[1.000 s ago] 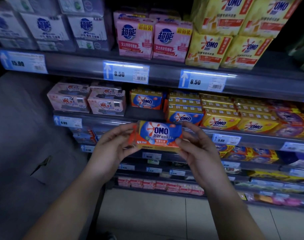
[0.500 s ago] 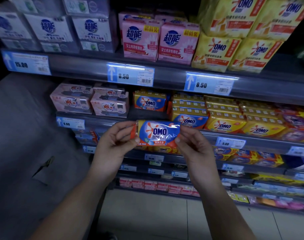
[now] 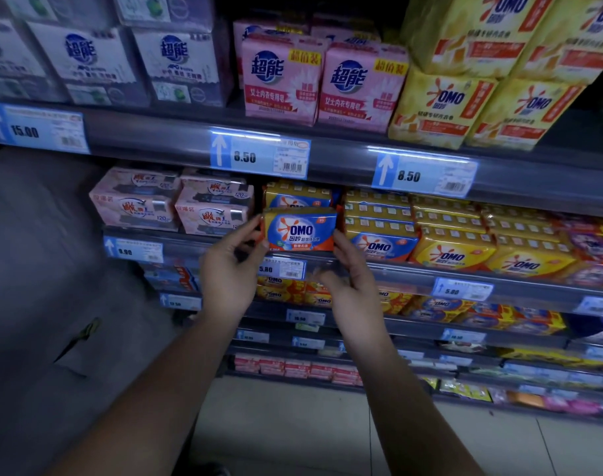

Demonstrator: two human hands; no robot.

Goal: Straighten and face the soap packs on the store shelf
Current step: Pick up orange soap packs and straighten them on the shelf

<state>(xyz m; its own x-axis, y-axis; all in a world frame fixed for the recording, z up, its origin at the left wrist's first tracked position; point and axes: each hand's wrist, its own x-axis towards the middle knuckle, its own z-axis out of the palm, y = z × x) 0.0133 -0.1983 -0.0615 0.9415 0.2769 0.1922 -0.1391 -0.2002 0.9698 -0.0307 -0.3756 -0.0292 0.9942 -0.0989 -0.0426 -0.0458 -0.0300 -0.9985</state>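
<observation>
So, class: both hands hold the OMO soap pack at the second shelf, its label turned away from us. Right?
Not quite: in the head view the OMO soap pack shows its label facing us. The left hand and right hand do hold it at the second shelf.

Light is dim, with a cold blue cast. The price labels above the left hand and right hand glare white along their top edges. The OMO soap pack between the hands reads sharp, while the right hand's lower fingers smear with blur. The shelf rails bow towards the frame edges, and the shelves below the hands go soft.
</observation>
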